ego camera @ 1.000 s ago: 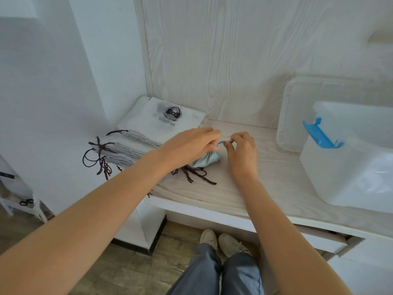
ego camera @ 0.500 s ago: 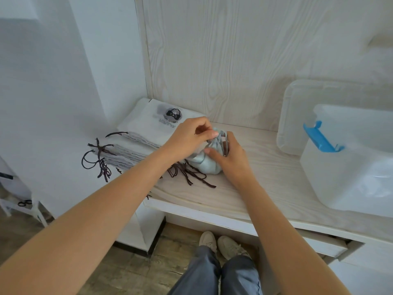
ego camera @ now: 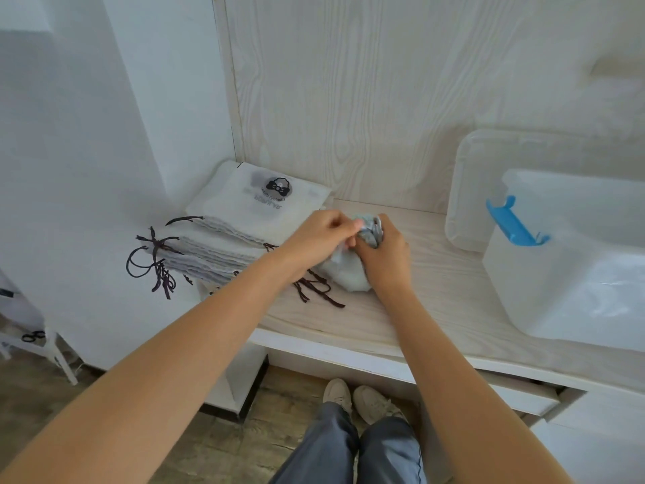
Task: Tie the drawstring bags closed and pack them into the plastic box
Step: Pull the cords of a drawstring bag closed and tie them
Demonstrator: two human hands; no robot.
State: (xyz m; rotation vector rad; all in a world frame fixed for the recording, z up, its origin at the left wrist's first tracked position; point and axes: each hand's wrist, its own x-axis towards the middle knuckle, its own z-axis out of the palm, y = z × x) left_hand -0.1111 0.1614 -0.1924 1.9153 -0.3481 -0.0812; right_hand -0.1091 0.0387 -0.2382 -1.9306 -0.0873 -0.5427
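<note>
A small pale blue-white drawstring bag (ego camera: pixel 347 274) sits bunched on the wooden shelf, its gathered neck pointing up. My right hand (ego camera: pixel 385 253) is curled round that neck. My left hand (ego camera: pixel 319 241) pinches the top of the bag beside it. Dark brown drawstrings (ego camera: pixel 317 289) trail from the bag onto the shelf toward me. To the left lies a stack of flat white drawstring bags (ego camera: pixel 244 225) with a printed logo on the top one. The translucent plastic box (ego camera: pixel 572 274) with a blue latch (ego camera: pixel 513 223) stands at the right.
The box lid (ego camera: pixel 464 190) leans against the wooden back panel behind the box. Loose brown cords (ego camera: pixel 153 260) hang off the stack over the shelf's left end. A white wall closes the left side. My legs and shoes show below the shelf edge (ego camera: pixel 349 354).
The bag has gone from low on the shelf to bunched upright. My right hand moved from pinching at its top to gripping its neck, and my left hand stayed pinching at the top.
</note>
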